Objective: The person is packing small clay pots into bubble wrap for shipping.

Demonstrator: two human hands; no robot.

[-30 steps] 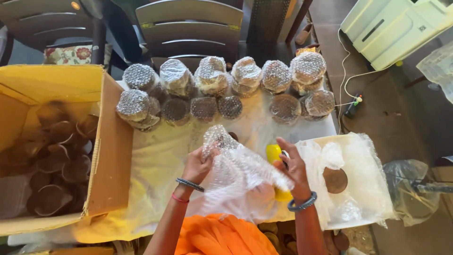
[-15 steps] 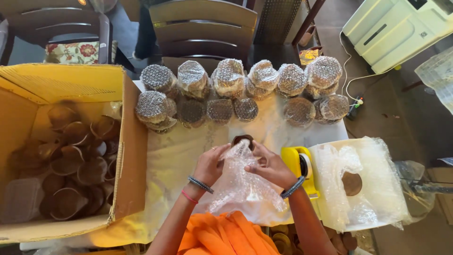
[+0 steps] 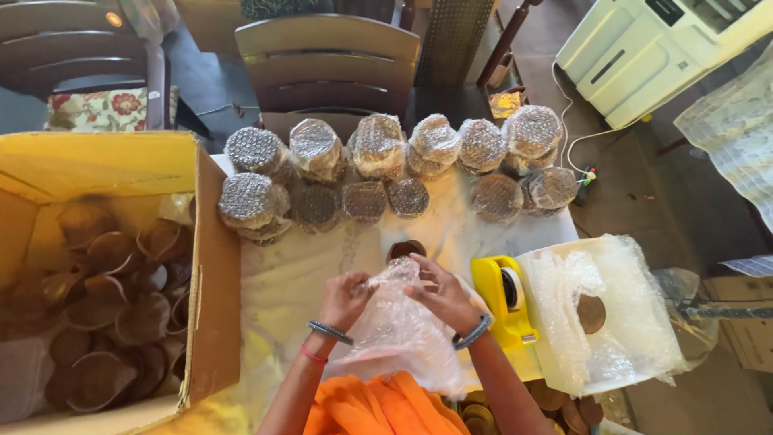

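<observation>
Both hands clasp crinkled clear bubble wrap.

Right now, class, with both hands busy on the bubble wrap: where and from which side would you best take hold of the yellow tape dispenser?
Probably grip the yellow tape dispenser across its narrow body, coming down from above. It stands upright, long and slim, so fingers could span its flat sides. The right hand is nearest.

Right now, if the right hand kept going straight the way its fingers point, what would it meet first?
The right hand points up-left over the bubble wrap sheet. First in that line is probably the small brown cup just beyond its fingertips, though depth is unclear.
</observation>
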